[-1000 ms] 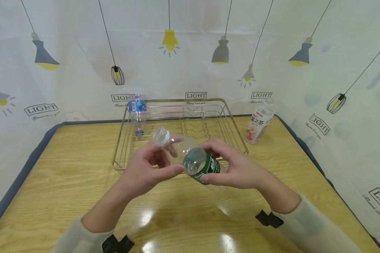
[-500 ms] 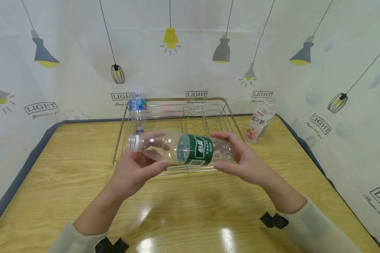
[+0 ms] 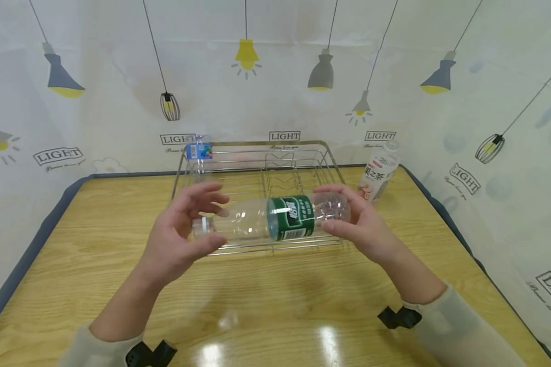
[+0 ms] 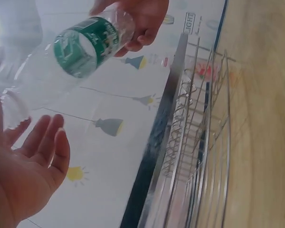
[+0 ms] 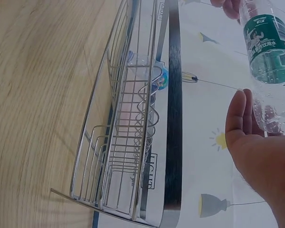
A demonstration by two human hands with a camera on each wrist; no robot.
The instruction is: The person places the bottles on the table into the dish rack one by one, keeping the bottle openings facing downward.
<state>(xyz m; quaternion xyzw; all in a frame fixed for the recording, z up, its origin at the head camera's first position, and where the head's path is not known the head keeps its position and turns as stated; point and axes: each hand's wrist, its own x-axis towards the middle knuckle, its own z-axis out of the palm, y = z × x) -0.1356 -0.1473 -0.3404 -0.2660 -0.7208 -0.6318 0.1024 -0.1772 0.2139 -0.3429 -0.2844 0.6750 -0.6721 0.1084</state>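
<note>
A clear plastic water bottle (image 3: 291,218) with a green label lies level in the air over the rack's front edge. My right hand (image 3: 365,227) grips its base end, thumb in front and fingers behind. My left hand (image 3: 179,234) is spread around the neck end, where a white ring shows. In the left wrist view the left fingers (image 4: 40,142) are loosely bent and stand apart from the bottle (image 4: 85,47). In the right wrist view the right hand (image 5: 261,147) cups the bottle's (image 5: 268,42) bottom.
Behind the hands a metal wire dish rack (image 3: 257,145) stands on the wooden table (image 3: 275,295). At its left side is a clear bottle with a blue label (image 3: 199,151). A white-and-pink labelled bottle (image 3: 377,171) stands to the right of the rack.
The bottle has swung from slanted to level and shifted slightly right over the last half second. My left hand has loosened from its neck, fingers spreading. The right hand keeps hold near the base.
</note>
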